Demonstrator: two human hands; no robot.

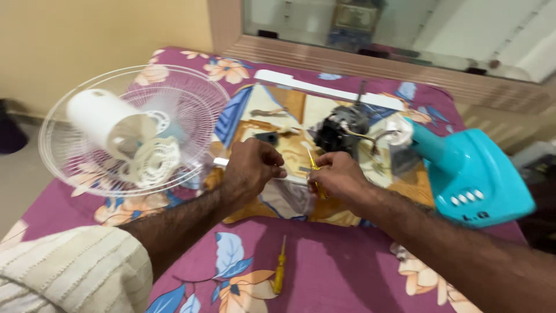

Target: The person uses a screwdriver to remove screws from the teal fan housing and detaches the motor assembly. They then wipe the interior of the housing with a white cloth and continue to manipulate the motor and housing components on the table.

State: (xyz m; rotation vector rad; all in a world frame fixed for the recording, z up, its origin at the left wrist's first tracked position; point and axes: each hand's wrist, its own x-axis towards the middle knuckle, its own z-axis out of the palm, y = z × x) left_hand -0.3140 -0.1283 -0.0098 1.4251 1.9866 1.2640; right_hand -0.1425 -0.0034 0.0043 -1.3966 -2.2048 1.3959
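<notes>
My right hand grips a yellow-handled screwdriver, its tip pointing up toward a dark fan motor. My left hand is closed, fingertips pinched close to the right hand over a small clear part on a colourful mat. What the left fingers pinch is too small to tell. The motor sits just beyond both hands, with wires running to a turquoise fan base on the right.
A white fan grille with a white motor cover lies at the left. A second yellow screwdriver rests on the purple floral cloth near me. A long white strip and a mirror frame lie beyond.
</notes>
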